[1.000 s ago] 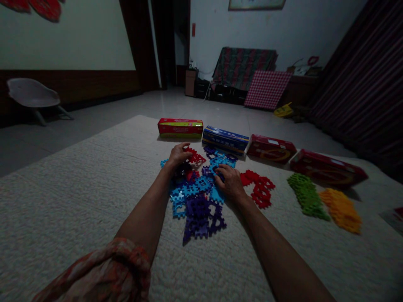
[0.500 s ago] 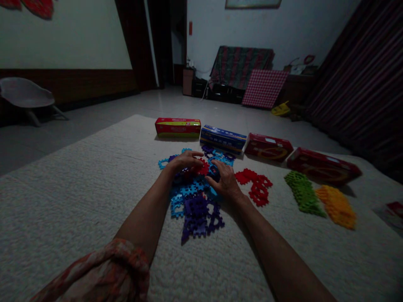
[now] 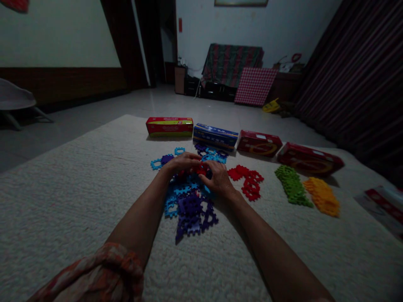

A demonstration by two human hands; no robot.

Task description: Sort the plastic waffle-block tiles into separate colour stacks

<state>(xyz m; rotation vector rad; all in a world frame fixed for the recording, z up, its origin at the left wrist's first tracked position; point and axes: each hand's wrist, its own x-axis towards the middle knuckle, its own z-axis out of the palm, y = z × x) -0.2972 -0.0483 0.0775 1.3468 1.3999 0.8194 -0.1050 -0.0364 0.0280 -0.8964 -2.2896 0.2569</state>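
Observation:
My left hand and my right hand are close together over a heap of toothed plastic pieces. Red pieces show between the hands, and my fingers bend over them; whether anything is gripped is hidden. Light blue pieces and dark purple pieces spread below the hands. Beyond them lie more purple and blue pieces. To the right of my right hand is a group of red pieces. Farther right are a green stack and an orange stack.
Four boxes stand in a row behind the pieces: red and yellow, blue, and two dark red ones. All rest on a pale quilted mat. A plastic package lies at the right edge.
My hands have drawn closer together over the red pieces, the right fingertips now near the left ones. The whole view has shifted, so the boxes and stacks appear farther left.

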